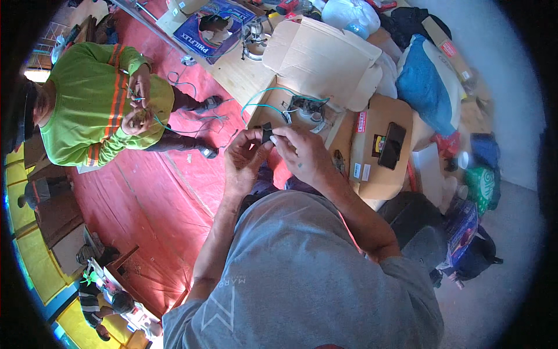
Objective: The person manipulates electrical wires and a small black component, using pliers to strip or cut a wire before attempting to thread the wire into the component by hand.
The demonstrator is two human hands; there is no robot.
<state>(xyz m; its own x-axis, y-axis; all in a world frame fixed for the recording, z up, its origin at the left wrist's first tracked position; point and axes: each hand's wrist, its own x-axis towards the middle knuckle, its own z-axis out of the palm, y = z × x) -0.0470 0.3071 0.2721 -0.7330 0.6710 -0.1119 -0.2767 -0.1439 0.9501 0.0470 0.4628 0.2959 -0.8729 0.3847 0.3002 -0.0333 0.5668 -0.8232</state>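
In front of my body my left hand and my right hand meet, both closed at the fingertips on a small black piece. It looks short and dark; its exact kind is too small to make out. Just beyond the hands lies an open cardboard box with its lid folded back. Inside it are a dark part and a pale fitting, partly hidden by my right hand. A green wire loops out over the box's left side.
To the right, a black phone rests on a closed cardboard box. A purple-blue box and a metal tool sit farther back. At left a person in a lime-green shirt handles wires above the red floor covering.
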